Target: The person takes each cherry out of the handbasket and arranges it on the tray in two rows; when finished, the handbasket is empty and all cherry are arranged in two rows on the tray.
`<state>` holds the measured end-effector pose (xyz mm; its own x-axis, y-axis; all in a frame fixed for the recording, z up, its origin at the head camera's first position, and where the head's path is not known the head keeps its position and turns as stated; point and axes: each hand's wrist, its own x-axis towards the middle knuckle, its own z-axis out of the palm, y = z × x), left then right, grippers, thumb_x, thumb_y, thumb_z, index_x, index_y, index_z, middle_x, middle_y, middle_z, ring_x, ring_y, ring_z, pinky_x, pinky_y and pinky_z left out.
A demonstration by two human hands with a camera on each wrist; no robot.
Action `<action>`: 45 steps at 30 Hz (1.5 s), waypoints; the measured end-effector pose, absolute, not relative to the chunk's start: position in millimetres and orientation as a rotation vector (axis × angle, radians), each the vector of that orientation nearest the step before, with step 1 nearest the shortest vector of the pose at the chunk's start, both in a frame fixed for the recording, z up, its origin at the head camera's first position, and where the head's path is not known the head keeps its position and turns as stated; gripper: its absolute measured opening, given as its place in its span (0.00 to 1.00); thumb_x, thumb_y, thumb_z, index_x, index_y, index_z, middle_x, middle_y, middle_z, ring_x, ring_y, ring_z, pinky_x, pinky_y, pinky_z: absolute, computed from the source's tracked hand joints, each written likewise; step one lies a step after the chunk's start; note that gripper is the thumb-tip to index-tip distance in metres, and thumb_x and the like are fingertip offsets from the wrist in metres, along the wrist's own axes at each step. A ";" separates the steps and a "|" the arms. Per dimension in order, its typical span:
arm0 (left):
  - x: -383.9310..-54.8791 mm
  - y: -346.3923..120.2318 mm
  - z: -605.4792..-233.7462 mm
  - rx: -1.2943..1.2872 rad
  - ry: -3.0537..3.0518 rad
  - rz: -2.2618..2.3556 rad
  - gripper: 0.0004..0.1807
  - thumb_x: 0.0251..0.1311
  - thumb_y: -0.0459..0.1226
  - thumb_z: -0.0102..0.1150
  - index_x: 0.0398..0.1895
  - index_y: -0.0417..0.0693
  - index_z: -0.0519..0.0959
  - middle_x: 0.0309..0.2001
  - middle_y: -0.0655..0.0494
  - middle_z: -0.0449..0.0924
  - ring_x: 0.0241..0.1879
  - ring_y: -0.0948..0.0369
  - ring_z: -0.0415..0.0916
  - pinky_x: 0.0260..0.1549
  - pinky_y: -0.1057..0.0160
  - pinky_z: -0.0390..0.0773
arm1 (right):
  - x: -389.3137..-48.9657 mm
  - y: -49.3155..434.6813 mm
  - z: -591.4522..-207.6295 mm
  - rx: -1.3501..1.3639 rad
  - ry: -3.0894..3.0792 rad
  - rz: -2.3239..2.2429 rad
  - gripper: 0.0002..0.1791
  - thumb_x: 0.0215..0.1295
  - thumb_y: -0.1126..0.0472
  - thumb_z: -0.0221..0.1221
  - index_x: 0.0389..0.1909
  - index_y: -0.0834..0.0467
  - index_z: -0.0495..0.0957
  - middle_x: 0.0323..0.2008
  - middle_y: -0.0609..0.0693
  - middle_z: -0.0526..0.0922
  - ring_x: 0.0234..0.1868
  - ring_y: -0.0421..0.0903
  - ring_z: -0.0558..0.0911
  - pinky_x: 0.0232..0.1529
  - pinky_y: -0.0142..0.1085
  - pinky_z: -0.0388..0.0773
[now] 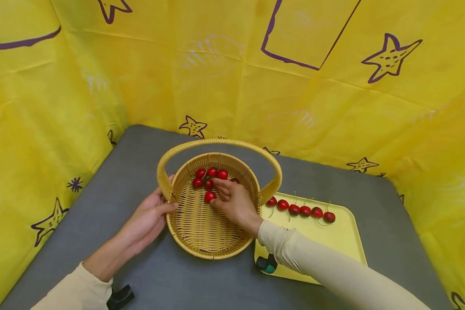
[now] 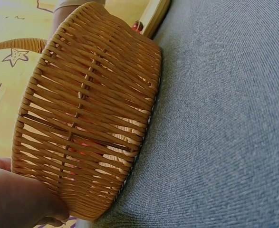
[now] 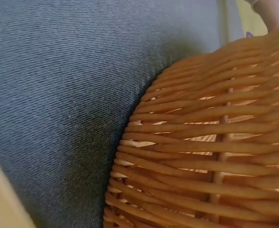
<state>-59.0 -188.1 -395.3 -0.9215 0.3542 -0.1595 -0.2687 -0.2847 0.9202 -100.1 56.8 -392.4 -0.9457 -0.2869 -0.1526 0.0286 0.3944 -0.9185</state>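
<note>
Right hand [image 1: 234, 202] inside wicker basket [image 1: 201, 241], fingertips pinching cherry [image 1: 209, 196]; five more cherries [image 1: 209, 176] clustered just beyond, toward far wall. Left hand [image 1: 147, 219] fingers straight, bracing basket's left wall. Basket on grey surface [image 1: 100, 206]; tray [image 1: 345, 241] to right with cherry row [image 1: 300, 209].

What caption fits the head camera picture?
Right hand touches cherries in a wicker basket; left hand steadies it.

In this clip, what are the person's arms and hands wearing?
Both hands, the left hand and the right hand, are bare, with no gloves or rings visible. Each arm wears a long, close-fitting cream sleeve that ends at the wrist. A small black device sits at the left wrist, and a black and teal one under the right.
</note>
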 end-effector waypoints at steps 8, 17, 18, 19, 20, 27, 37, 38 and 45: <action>-61.7 -182.7 -394.0 0.133 1.571 2.244 0.48 0.72 0.20 0.41 0.87 0.49 0.31 0.87 0.59 0.31 0.84 0.58 0.32 0.81 0.53 0.38 | -95.0 65.2 -387.1 -0.237 2.370 -1.579 0.28 0.68 0.72 0.65 0.69 0.63 0.78 0.68 0.59 0.80 0.70 0.55 0.78 0.66 0.46 0.77; -62.1 -181.7 -393.0 0.110 1.587 2.216 0.47 0.74 0.22 0.42 0.88 0.50 0.33 0.87 0.54 0.34 0.84 0.56 0.34 0.81 0.52 0.40 | -98.7 61.9 -391.3 -0.302 2.373 -1.502 0.22 0.68 0.71 0.67 0.62 0.63 0.83 0.62 0.57 0.85 0.64 0.55 0.83 0.62 0.41 0.81; -62.1 -181.5 -392.8 0.108 1.587 2.214 0.47 0.74 0.22 0.42 0.88 0.50 0.32 0.87 0.53 0.34 0.84 0.56 0.34 0.81 0.52 0.39 | -98.9 61.8 -391.4 -0.317 2.379 -1.491 0.21 0.68 0.71 0.67 0.62 0.64 0.83 0.61 0.57 0.85 0.64 0.55 0.83 0.61 0.41 0.81; -62.3 -181.2 -392.8 0.110 1.585 2.214 0.47 0.74 0.22 0.42 0.88 0.50 0.32 0.87 0.53 0.34 0.84 0.56 0.34 0.81 0.52 0.39 | -98.8 61.8 -391.4 -0.327 2.386 -1.479 0.20 0.68 0.71 0.67 0.61 0.64 0.84 0.61 0.57 0.86 0.63 0.54 0.84 0.61 0.40 0.82; -62.5 -180.9 -392.8 0.113 1.584 2.214 0.47 0.74 0.22 0.42 0.88 0.50 0.32 0.87 0.54 0.34 0.84 0.56 0.34 0.81 0.52 0.39 | -98.9 61.8 -391.5 -0.332 2.396 -1.464 0.20 0.68 0.70 0.68 0.61 0.63 0.84 0.61 0.56 0.86 0.62 0.54 0.84 0.60 0.40 0.82; -64.7 -178.2 -394.2 0.132 1.563 2.220 0.47 0.74 0.22 0.41 0.87 0.50 0.31 0.87 0.55 0.32 0.84 0.57 0.33 0.81 0.50 0.36 | -99.4 62.0 -393.4 -0.361 2.427 -1.418 0.19 0.70 0.64 0.69 0.60 0.60 0.86 0.58 0.54 0.88 0.58 0.49 0.87 0.55 0.36 0.84; -64.5 -177.1 -394.7 0.092 1.595 2.203 0.47 0.74 0.22 0.41 0.88 0.50 0.32 0.87 0.55 0.32 0.84 0.57 0.33 0.81 0.50 0.38 | -91.5 67.9 -377.9 -0.527 2.369 -1.484 0.22 0.72 0.61 0.67 0.65 0.60 0.83 0.59 0.50 0.87 0.57 0.43 0.87 0.52 0.31 0.84; -64.0 -177.7 -394.3 0.087 1.602 2.201 0.47 0.74 0.22 0.42 0.88 0.50 0.32 0.87 0.54 0.33 0.84 0.57 0.34 0.81 0.51 0.39 | -89.8 69.9 -373.6 -0.550 2.361 -1.500 0.22 0.72 0.61 0.68 0.65 0.59 0.83 0.59 0.49 0.87 0.57 0.43 0.87 0.53 0.31 0.84; -58.5 -184.1 -394.7 0.089 1.623 2.199 0.47 0.75 0.24 0.44 0.88 0.51 0.33 0.87 0.57 0.34 0.84 0.58 0.34 0.80 0.56 0.42 | -61.9 98.3 -332.5 -0.671 2.215 -1.652 0.22 0.72 0.62 0.68 0.65 0.53 0.84 0.59 0.45 0.88 0.58 0.42 0.87 0.54 0.37 0.84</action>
